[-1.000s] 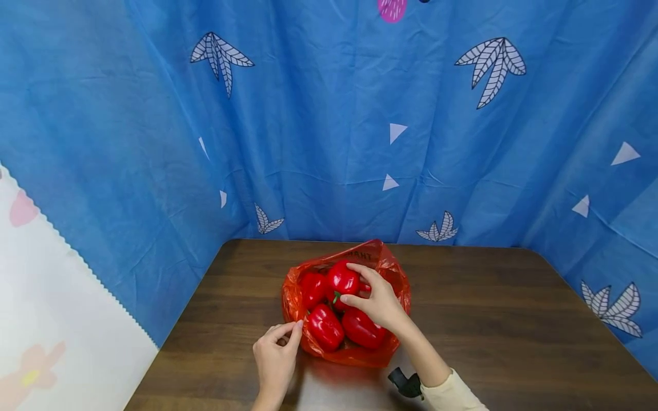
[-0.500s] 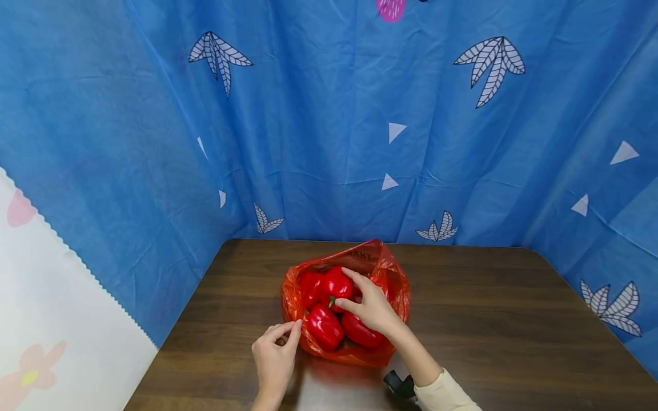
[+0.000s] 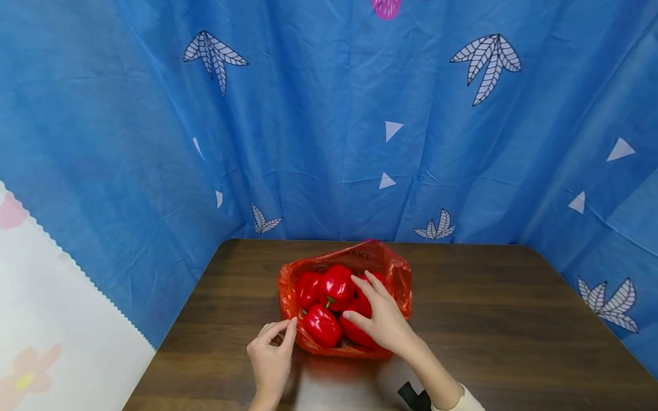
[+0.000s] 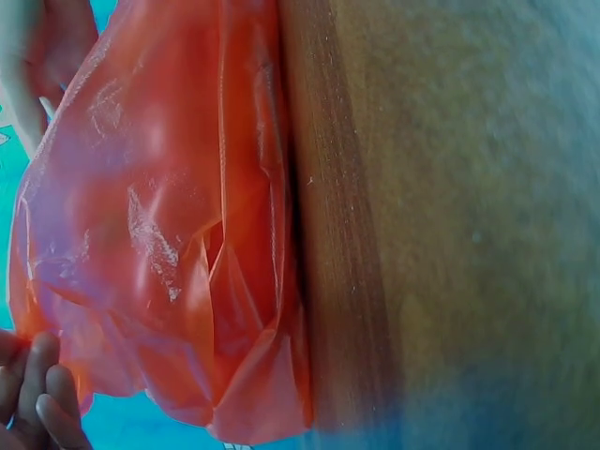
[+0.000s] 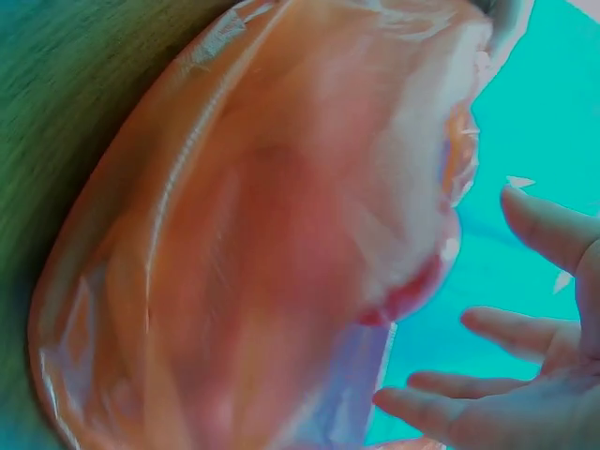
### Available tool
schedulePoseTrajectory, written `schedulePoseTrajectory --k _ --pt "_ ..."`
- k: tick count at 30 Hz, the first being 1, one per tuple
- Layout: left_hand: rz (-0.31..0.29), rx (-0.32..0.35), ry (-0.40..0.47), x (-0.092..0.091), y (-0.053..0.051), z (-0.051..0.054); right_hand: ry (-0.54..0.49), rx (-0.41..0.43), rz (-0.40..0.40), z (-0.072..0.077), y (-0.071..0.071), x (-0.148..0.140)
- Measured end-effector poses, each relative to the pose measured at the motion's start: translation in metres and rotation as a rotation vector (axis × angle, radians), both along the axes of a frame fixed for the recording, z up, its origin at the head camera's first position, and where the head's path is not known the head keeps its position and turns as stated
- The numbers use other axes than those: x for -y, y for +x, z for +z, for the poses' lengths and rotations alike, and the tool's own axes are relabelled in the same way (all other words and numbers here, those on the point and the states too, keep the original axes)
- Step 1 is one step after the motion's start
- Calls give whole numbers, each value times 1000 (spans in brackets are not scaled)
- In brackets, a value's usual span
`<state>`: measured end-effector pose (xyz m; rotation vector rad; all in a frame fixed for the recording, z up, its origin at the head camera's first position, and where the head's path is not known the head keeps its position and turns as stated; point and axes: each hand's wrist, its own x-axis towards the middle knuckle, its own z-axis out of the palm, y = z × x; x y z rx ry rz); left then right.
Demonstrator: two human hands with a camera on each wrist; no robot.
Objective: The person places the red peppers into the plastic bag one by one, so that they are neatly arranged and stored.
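A red plastic bag stands on the table with its mouth open upward, holding several shiny red bell peppers. At the bag's near left rim, my left hand pinches the plastic between thumb and fingers; the left wrist view also shows those fingers at the bag's edge. Over the right side of the bag's mouth is my right hand, fingers spread and holding nothing. It partly covers the peppers on the right. In the right wrist view the same hand is apart from the bag's side.
The dark wooden table extends to both sides of the bag. Behind it hangs a blue curtain with leaf prints, and a white cloth is at the left. A black device sits at my right wrist.
My right hand has let go of the pepper with the green stem and moved right, its fingers spreading. That pepper now rests among the others. The left hand keeps its pinch on the rim.
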<state>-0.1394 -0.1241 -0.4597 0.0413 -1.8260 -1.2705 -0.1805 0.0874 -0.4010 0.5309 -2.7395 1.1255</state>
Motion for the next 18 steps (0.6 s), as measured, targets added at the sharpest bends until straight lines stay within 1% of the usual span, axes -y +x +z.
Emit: schedulePoseTrajectory --k 1,3,6,7,9,10,13,16,18 --pt "5 -5 2 -1 1 3 1 -15 -3 1 4 -3" --pt "7 -19 14 -3 6 14 -4 -63 -3 5 12 -9" --pt "18 -18 34 -4 7 17 -20 -177 3 8 22 -21" --pt "18 -16 42 -3 7 17 -25 -217 0 9 25 -26" --pt "9 -18 63 1 3 10 -26 -307 -11 10 28 -37" --pt "5 -12 71 3 1 6 -23 -338 -28 10 29 -44" --pt "-28 2 86 9 2 10 1 -406 -87 11 27 -66" --pt "-52 14 68 18 4 22 41 -435 -152 9 22 -90" --pt "-42 21 24 27 6 30 61 -436 -183 5 17 -106"
